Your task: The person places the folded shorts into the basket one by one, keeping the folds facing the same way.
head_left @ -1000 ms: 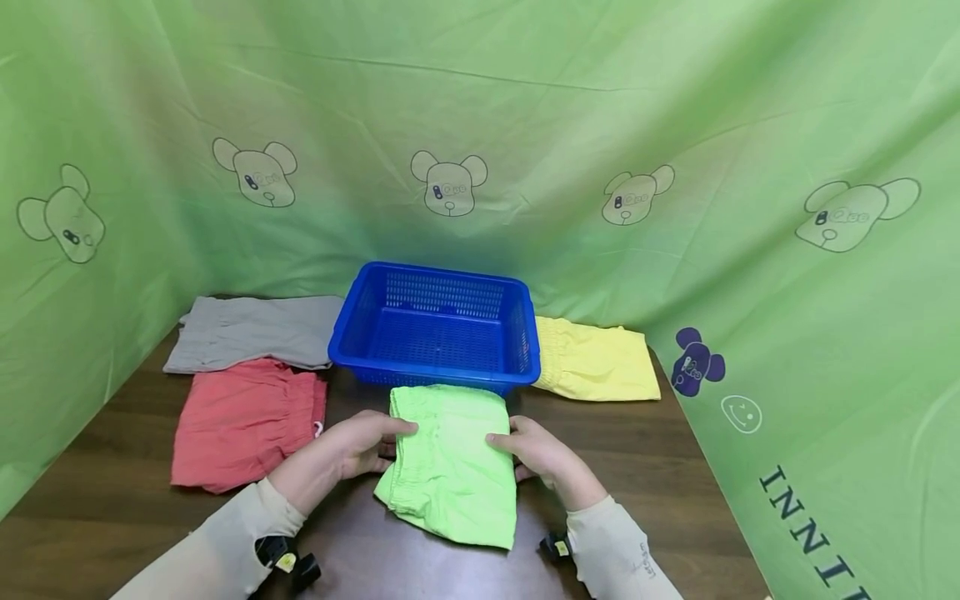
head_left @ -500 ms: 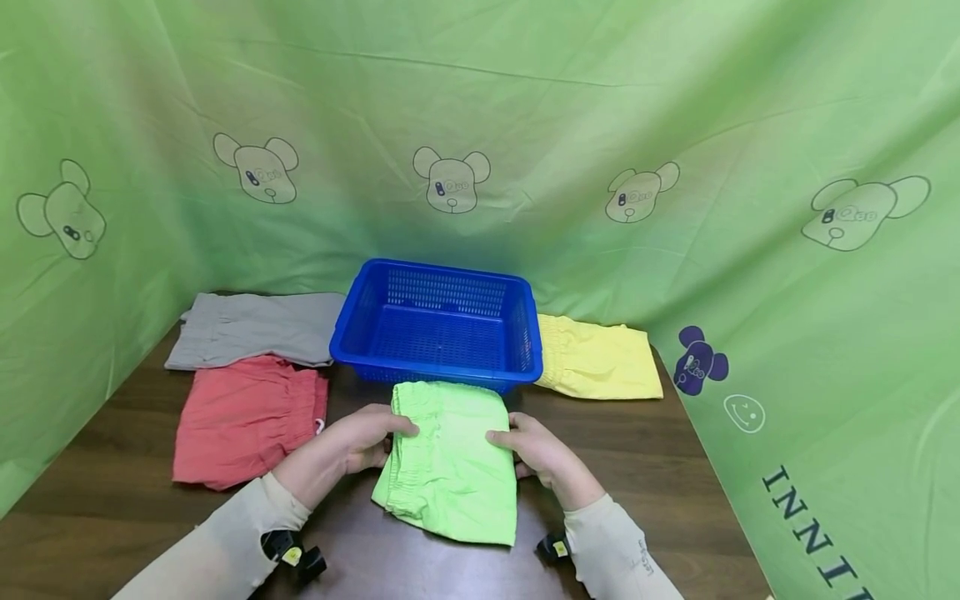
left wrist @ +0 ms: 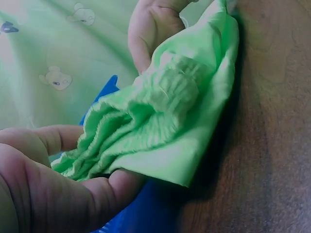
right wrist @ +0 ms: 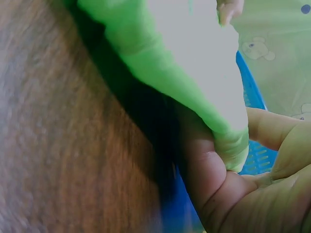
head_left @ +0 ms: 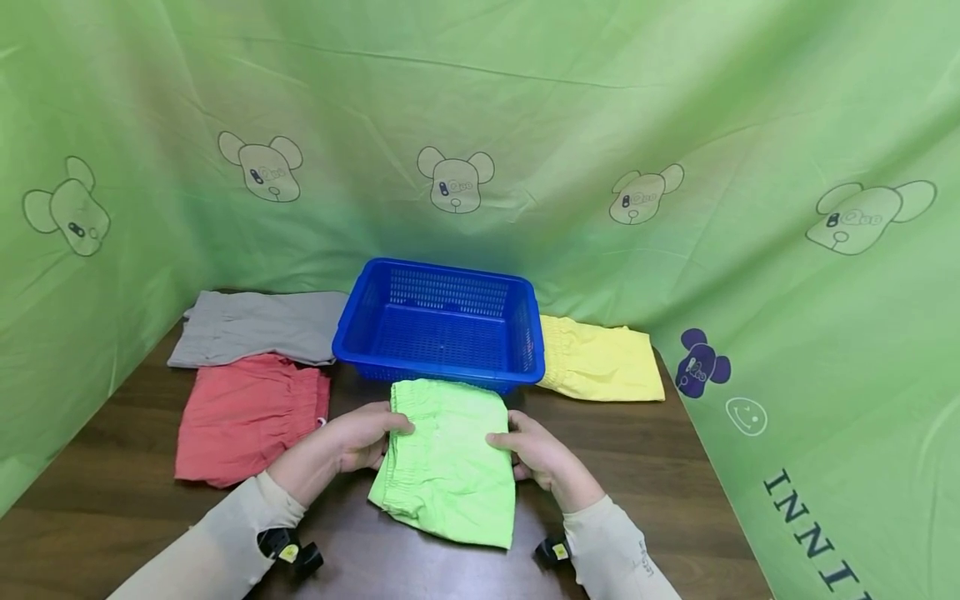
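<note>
Folded light green shorts (head_left: 457, 471) with a gathered elastic waistband are in front of the blue basket in the head view. My left hand (head_left: 363, 437) pinches their waistband side, thumb on top and fingers beneath. On the opposite edge, my right hand (head_left: 540, 450) holds the folded cloth the same way. The left wrist view has the layered waistband (left wrist: 131, 121) between thumb and fingers. A dark shadow lies under the cloth in the right wrist view, so its near edge looks raised off the table. Most fingers are hidden beneath the shorts in the head view.
The blue perforated basket (head_left: 442, 371) stands right behind the shorts. Folded grey shorts (head_left: 262, 325) and red shorts (head_left: 247, 425) lie at left. Folded yellow shorts (head_left: 603, 358) lie to the basket's right. A green printed curtain (head_left: 555, 100) encloses the wooden table (head_left: 637, 467).
Both hands keep their hold on the green shorts. The shorts' lower left corner has shifted very slightly left; the head view has drifted a little.
</note>
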Tool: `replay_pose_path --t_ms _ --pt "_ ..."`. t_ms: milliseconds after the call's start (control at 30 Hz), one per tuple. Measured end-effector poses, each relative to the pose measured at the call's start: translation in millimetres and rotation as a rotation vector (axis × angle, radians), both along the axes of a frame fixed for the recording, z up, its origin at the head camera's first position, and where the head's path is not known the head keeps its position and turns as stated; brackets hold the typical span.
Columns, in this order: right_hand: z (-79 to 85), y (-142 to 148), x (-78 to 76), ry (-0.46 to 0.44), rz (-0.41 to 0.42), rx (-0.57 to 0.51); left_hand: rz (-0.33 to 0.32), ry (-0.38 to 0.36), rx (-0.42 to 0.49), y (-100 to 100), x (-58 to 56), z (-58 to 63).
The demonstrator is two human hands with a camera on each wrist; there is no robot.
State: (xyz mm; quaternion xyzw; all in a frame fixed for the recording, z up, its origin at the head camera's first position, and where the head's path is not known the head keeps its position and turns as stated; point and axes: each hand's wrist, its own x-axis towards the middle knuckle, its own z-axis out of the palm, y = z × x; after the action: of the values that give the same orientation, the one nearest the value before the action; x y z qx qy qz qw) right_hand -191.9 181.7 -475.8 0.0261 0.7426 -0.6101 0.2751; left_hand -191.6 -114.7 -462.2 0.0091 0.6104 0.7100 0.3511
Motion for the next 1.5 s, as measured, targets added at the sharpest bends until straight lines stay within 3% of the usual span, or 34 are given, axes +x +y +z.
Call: replay_pose_path --t_ms 467,833,1267,1500 --pt "4.7 0.5 1.2 -0.032 0.057 -0.151 -0.015 -0.003 0.056 -6.7 -0.4 -5.1" --pt "12.9 4.9 1.6 -0.012 0.075 -0.201 -0.085 0.038 0.210 -12.9 1.7 -2.8" --pt "29.4 4.6 8.0 0.008 0.138 -0.210 -0.118 0.039 0.220 -21.3 8.5 9.0" --pt "35.7 4.7 12.6 -0.015 0.199 -0.245 -0.102 0.070 0.214 -28.1 12.5 11.2"
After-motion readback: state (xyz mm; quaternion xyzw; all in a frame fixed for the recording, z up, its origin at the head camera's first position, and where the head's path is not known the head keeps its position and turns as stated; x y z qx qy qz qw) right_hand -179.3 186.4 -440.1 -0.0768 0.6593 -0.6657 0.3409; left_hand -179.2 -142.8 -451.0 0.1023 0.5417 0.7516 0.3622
